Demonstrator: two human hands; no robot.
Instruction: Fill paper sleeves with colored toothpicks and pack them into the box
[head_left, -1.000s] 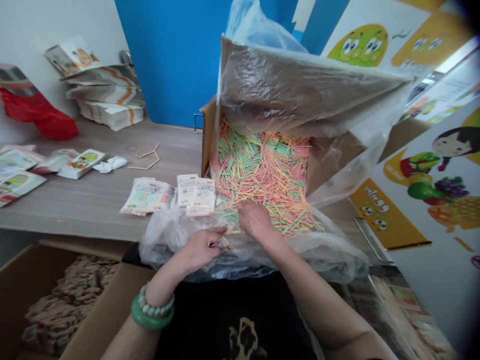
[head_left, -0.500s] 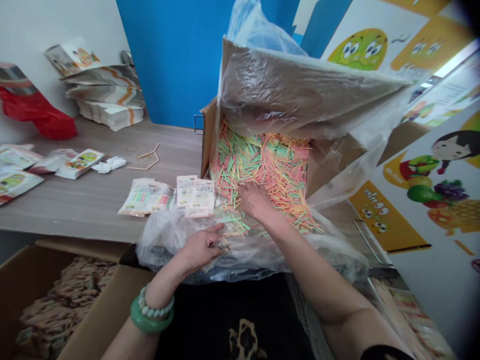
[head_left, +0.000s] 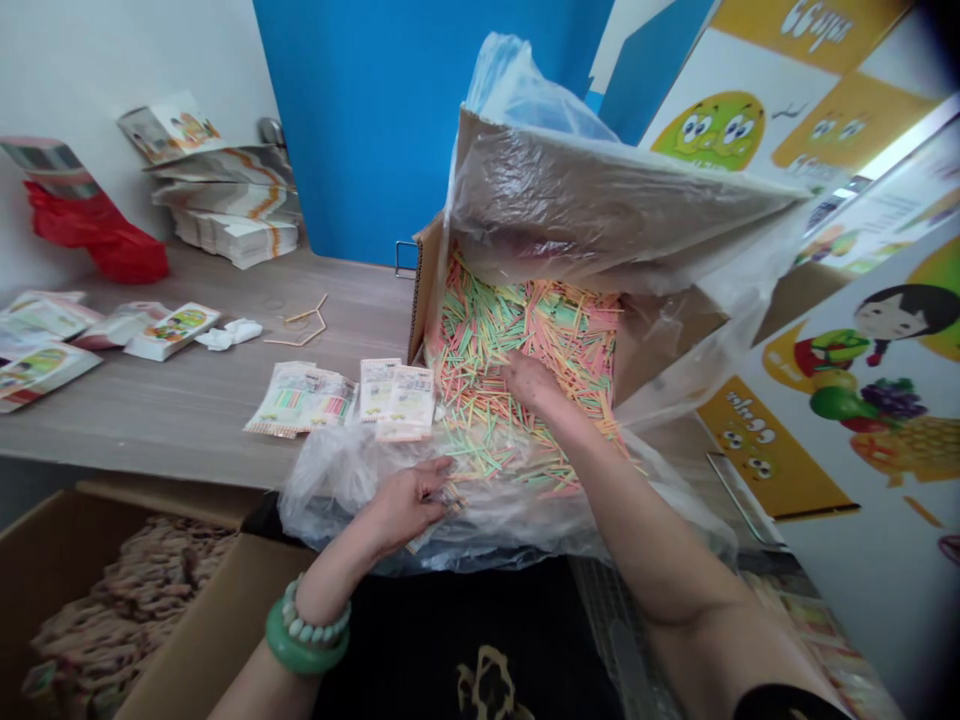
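My left hand (head_left: 405, 505) is closed on a small printed packet (head_left: 451, 498), much of it hidden by the fingers, over the front of the clear plastic liner (head_left: 322, 485). Inside the lined cardboard box (head_left: 426, 285) lies a heap of thin sticks (head_left: 480, 325) in green, pink, yellow and orange. My right hand (head_left: 534, 385) is down on the heap, fingers bent and drawn together on some sticks; the fingertips are partly hidden. Loose sticks lie on the liner between my hands. Left of the box, several flat packets (head_left: 405, 405) rest on the table, some showing coloured sticks inside.
An open carton (head_left: 202, 590) of bundled brownish items stands low at the left. On the table (head_left: 225, 395) are bent sticks (head_left: 319, 320), a crumpled tissue (head_left: 231, 333), a small printed box (head_left: 171, 332) and stacked cartons (head_left: 232, 235). Printed boxes (head_left: 795, 430) rise at the right.
My right hand has shifted a little to the right on the heap, and its fingers have gone from spread to drawn together. My left hand keeps the packet in nearly the same place.
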